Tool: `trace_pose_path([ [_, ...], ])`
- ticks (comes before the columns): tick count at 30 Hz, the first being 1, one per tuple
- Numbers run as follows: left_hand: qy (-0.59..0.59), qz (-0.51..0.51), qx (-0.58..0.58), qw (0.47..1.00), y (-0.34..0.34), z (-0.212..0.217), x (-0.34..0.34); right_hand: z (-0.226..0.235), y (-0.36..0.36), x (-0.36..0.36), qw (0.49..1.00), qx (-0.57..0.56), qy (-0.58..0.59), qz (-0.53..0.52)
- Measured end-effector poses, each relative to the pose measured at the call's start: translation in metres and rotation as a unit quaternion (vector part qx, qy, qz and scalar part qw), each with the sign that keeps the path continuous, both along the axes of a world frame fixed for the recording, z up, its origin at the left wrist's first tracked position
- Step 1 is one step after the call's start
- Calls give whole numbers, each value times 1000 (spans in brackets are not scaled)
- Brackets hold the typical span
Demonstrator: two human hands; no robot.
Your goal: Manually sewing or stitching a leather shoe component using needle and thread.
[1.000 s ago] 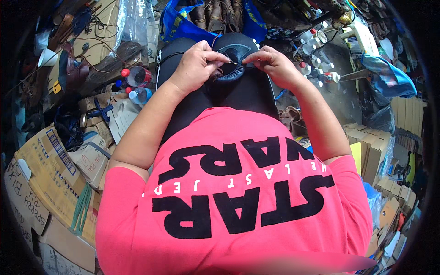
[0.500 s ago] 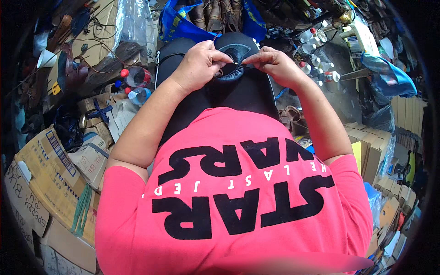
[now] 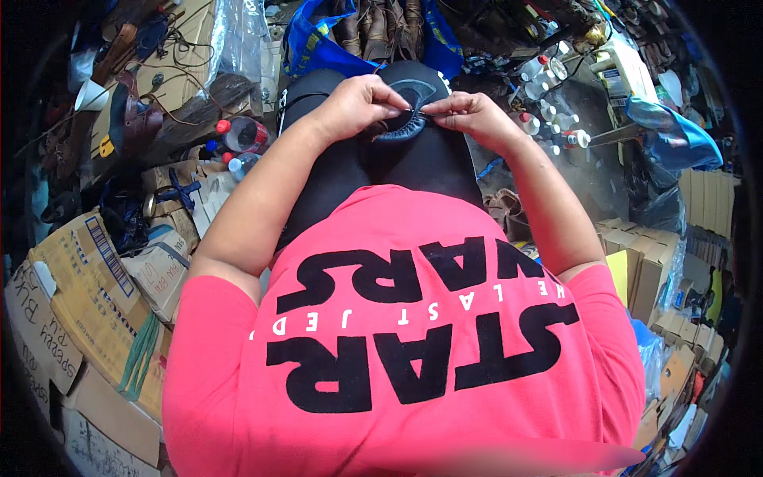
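Observation:
A dark leather shoe upper (image 3: 400, 130) with a puckered, gathered edge rests between my thighs in black trousers (image 3: 381, 163). Over its left side, my left hand (image 3: 358, 107) is closed in a pinch, thumb and forefinger almost meeting the other hand's tips. My right hand (image 3: 475, 117) also pinches, at the upper's right edge. A tiny pale sliver shows between the two sets of fingertips, too small to name. What each pinch holds is hidden.
Ahead of my knees stands a blue bag (image 3: 443, 54) with brown leather shoes (image 3: 373, 32). Plastic bottles (image 3: 245, 133) lie at the left, and several small bottles (image 3: 560, 119) stand at the right. Cardboard boxes (image 3: 95, 270) are stacked at the near left, others (image 3: 636, 250) at the right.
My hands have drawn slightly closer together over the upper; the left has shifted a little right and down. Both stay pinched. The view has moved slightly.

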State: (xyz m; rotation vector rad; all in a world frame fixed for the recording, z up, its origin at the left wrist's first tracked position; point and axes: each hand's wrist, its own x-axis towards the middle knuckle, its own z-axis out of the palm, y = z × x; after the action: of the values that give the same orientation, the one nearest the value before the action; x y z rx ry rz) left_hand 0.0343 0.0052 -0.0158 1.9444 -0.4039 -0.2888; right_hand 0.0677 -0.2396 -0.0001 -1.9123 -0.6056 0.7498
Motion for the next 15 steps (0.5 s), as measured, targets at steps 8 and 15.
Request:
trace_pose_path([
  [8, 138, 72, -123, 980, -16, -8, -8, -1, 13, -16, 978, 81, 135, -137],
  [15, -6, 46, -4, 999, -14, 2, -2, -5, 15, -8, 992, 34, 37, -113],
])
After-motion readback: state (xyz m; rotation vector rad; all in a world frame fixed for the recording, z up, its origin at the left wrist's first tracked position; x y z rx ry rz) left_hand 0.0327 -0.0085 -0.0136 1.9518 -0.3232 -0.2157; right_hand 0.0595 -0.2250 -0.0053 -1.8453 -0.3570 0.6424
